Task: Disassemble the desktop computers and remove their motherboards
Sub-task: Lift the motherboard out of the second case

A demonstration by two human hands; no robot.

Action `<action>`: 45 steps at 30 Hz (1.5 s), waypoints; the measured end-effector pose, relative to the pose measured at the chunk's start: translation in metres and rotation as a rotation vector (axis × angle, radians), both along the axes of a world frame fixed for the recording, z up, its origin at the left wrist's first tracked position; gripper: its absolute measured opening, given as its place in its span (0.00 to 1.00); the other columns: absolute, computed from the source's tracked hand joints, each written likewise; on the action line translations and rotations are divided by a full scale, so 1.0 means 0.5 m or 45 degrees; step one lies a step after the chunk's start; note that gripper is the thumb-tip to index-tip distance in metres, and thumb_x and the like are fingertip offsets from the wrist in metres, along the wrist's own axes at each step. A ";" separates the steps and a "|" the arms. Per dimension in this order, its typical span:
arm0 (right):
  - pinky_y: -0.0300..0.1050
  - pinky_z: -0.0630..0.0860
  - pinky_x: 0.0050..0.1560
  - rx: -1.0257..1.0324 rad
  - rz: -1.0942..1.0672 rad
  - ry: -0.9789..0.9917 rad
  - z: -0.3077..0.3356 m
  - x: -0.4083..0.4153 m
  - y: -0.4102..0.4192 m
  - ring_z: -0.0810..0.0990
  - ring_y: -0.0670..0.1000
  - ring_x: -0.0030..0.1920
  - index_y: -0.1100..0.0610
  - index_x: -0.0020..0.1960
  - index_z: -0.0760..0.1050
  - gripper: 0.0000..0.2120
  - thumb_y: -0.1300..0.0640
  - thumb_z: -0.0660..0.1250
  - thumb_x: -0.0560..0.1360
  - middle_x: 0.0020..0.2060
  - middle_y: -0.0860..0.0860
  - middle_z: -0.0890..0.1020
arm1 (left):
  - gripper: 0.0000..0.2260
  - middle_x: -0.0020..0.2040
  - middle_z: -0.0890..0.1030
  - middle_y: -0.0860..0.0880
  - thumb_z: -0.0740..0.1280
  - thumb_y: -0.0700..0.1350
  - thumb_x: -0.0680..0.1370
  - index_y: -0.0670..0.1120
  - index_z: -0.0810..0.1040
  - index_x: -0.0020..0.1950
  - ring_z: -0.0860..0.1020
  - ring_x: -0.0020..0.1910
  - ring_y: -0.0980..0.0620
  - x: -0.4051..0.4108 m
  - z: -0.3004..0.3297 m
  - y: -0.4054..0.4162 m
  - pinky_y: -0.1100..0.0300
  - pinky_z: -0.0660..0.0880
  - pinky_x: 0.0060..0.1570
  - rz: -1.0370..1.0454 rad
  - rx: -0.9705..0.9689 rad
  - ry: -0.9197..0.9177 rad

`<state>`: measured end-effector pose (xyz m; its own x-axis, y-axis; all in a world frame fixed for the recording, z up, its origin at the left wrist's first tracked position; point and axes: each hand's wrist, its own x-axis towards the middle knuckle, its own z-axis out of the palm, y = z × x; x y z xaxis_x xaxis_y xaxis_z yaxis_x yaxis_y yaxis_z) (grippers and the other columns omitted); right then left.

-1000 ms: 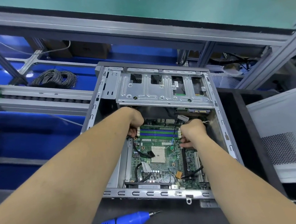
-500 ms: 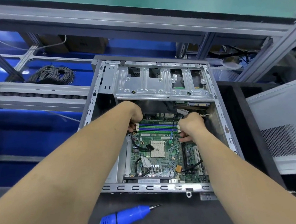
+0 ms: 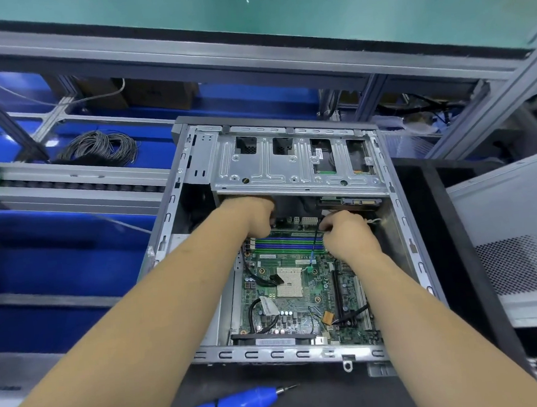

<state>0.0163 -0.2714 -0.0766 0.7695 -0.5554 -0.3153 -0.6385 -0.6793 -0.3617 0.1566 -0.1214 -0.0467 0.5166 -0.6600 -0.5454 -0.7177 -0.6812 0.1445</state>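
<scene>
An open desktop case (image 3: 169, 216) lies on the dark mat, with its green motherboard (image 3: 294, 292) exposed inside. My left hand (image 3: 255, 213) reaches to the board's far edge, just under the metal drive cage (image 3: 293, 166). Its fingers curl downward and what they grip is hidden. To the right, past the blue and green memory slots (image 3: 286, 244), my right hand (image 3: 349, 237) pinches a thin black cable (image 3: 316, 235). That cable runs down to a small blue and green plug on the board.
A blue electric screwdriver (image 3: 240, 404) lies on the mat in front of the case. A white perforated side panel (image 3: 517, 240) leans at the right. A coil of grey cable (image 3: 98, 148) sits on the blue shelf at the back left, behind a roller rail (image 3: 78, 184).
Both hands have moved farther into the case, from the ends of the memory slots to the board's far edge under the drive cage.
</scene>
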 end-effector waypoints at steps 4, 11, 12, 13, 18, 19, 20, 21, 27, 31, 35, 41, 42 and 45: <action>0.55 0.82 0.49 -0.084 0.168 -0.034 -0.002 -0.006 0.006 0.81 0.58 0.48 0.54 0.56 0.82 0.12 0.61 0.64 0.76 0.54 0.55 0.83 | 0.04 0.48 0.78 0.47 0.67 0.40 0.77 0.46 0.75 0.52 0.73 0.41 0.47 -0.016 0.004 -0.009 0.56 0.71 0.38 -0.224 -0.038 -0.020; 0.48 0.75 0.37 -0.397 0.329 -0.056 0.005 -0.009 0.014 0.79 0.59 0.42 0.52 0.55 0.79 0.08 0.59 0.63 0.80 0.48 0.56 0.83 | 0.10 0.37 0.68 0.48 0.63 0.34 0.77 0.45 0.66 0.39 0.67 0.36 0.47 -0.035 0.019 -0.011 0.55 0.67 0.33 -0.301 -0.029 -0.209; 0.46 0.72 0.35 -0.431 0.335 -0.057 0.012 -0.012 0.016 0.77 0.59 0.38 0.52 0.52 0.76 0.06 0.60 0.63 0.79 0.46 0.55 0.83 | 0.09 0.38 0.67 0.49 0.62 0.34 0.77 0.45 0.67 0.40 0.68 0.36 0.47 -0.034 0.025 -0.009 0.54 0.68 0.34 -0.325 -0.054 -0.209; 0.46 0.70 0.34 -0.442 0.342 -0.047 0.017 -0.016 0.016 0.75 0.58 0.37 0.52 0.50 0.73 0.05 0.61 0.63 0.78 0.44 0.55 0.82 | 0.07 0.39 0.68 0.50 0.62 0.36 0.77 0.45 0.68 0.42 0.70 0.38 0.47 -0.034 0.033 -0.005 0.53 0.70 0.36 -0.340 -0.088 -0.197; 0.47 0.74 0.39 -0.477 0.518 0.078 0.074 -0.048 0.029 0.79 0.57 0.41 0.52 0.48 0.76 0.02 0.54 0.66 0.77 0.43 0.52 0.81 | 0.03 0.39 0.71 0.52 0.64 0.41 0.78 0.46 0.70 0.46 0.72 0.40 0.50 -0.079 0.077 0.008 0.56 0.68 0.36 -0.469 -0.023 -0.148; 0.46 0.75 0.39 -0.453 0.541 0.066 0.089 -0.057 0.034 0.80 0.56 0.41 0.51 0.47 0.78 0.05 0.50 0.67 0.78 0.42 0.51 0.80 | 0.04 0.39 0.71 0.51 0.64 0.41 0.78 0.46 0.70 0.45 0.71 0.38 0.51 -0.090 0.091 0.008 0.57 0.68 0.36 -0.457 -0.023 -0.088; 0.45 0.75 0.39 -0.390 0.552 0.043 0.108 -0.069 0.036 0.79 0.54 0.40 0.50 0.43 0.79 0.08 0.47 0.68 0.77 0.39 0.48 0.79 | 0.04 0.40 0.72 0.50 0.65 0.40 0.77 0.45 0.70 0.44 0.70 0.37 0.50 -0.099 0.113 0.007 0.57 0.69 0.37 -0.430 -0.056 -0.015; 0.44 0.75 0.39 -0.301 0.549 -0.007 0.127 -0.081 0.034 0.78 0.52 0.39 0.49 0.40 0.78 0.10 0.45 0.69 0.76 0.38 0.45 0.77 | 0.04 0.41 0.74 0.49 0.65 0.40 0.77 0.45 0.71 0.44 0.71 0.38 0.49 -0.104 0.142 0.004 0.56 0.70 0.39 -0.409 -0.116 0.046; 0.31 0.71 0.37 0.229 0.131 -0.672 0.213 -0.160 -0.044 0.77 0.38 0.33 0.50 0.45 0.84 0.01 0.55 0.74 0.75 0.33 0.39 0.82 | 0.07 0.36 0.76 0.54 0.70 0.45 0.77 0.47 0.76 0.41 0.71 0.32 0.60 -0.145 0.345 -0.062 0.68 0.65 0.31 -0.378 -0.775 -0.069; 0.40 0.68 0.26 0.743 -0.110 -0.673 0.213 -0.195 -0.068 0.70 0.49 0.25 0.57 0.56 0.81 0.08 0.58 0.71 0.77 0.37 0.47 0.85 | 0.12 0.32 0.71 0.46 0.69 0.44 0.77 0.40 0.71 0.37 0.64 0.26 0.55 -0.199 0.381 -0.125 0.63 0.62 0.26 -0.238 -0.910 -0.039; 0.32 0.64 0.26 0.611 -0.104 -0.687 0.227 -0.242 -0.110 0.67 0.40 0.23 0.52 0.61 0.81 0.17 0.64 0.62 0.76 0.44 0.42 0.85 | 0.11 0.30 0.77 0.47 0.70 0.42 0.76 0.39 0.75 0.36 0.72 0.25 0.57 -0.239 0.374 -0.159 0.62 0.69 0.28 -0.197 -0.836 0.101; 0.34 0.55 0.23 1.088 -0.132 -1.102 0.234 -0.270 -0.160 0.57 0.46 0.24 0.56 0.41 0.84 0.08 0.58 0.69 0.78 0.26 0.47 0.62 | 0.08 0.32 0.80 0.46 0.73 0.42 0.77 0.37 0.80 0.47 0.76 0.31 0.52 -0.273 0.331 -0.215 0.61 0.72 0.30 0.185 -1.209 0.498; 0.35 0.57 0.23 1.063 -0.168 -1.120 0.220 -0.269 -0.174 0.60 0.46 0.25 0.55 0.42 0.85 0.08 0.59 0.69 0.78 0.27 0.48 0.65 | 0.09 0.37 0.82 0.45 0.73 0.45 0.77 0.41 0.79 0.53 0.77 0.34 0.50 -0.277 0.316 -0.227 0.61 0.73 0.32 0.257 -1.259 0.518; 0.37 0.62 0.24 0.949 -0.446 -1.070 0.143 -0.265 -0.224 0.68 0.46 0.28 0.56 0.48 0.86 0.05 0.60 0.70 0.77 0.31 0.50 0.76 | 0.16 0.46 0.80 0.51 0.69 0.53 0.79 0.49 0.73 0.64 0.78 0.40 0.53 -0.265 0.253 -0.238 0.61 0.74 0.37 0.324 -1.235 0.230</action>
<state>-0.1161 -0.3832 -0.0053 0.7323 -0.6707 -0.1178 -0.1198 0.0433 -0.9918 0.0239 -0.2403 0.0799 0.6660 -0.7414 0.0825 -0.4808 -0.3421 0.8073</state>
